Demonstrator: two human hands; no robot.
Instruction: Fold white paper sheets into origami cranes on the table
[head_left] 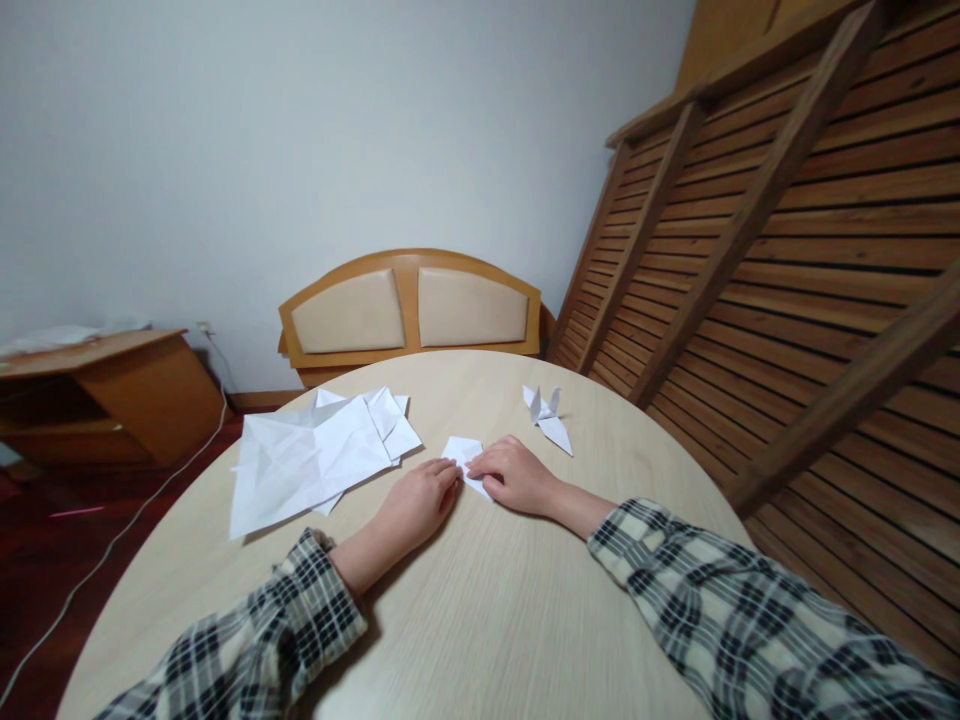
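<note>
A small folded white paper (462,451) lies flat on the round wooden table (480,620). My left hand (416,502) rests palm down with its fingers pressed together against the paper's left edge. Pressing on the paper's right side, my right hand (513,474) has its fingers curled over it. A finished paper crane (548,415) stands a little beyond my right hand. A loose pile of creased white sheets (315,455) lies to the left of my left hand.
Behind the table stands a wooden headboard with padded panels (411,310). Slatted wooden frames (787,250) lean along the right. A low wooden cabinet (105,395) sits at the left, with a white cable (112,545) trailing across the dark floor.
</note>
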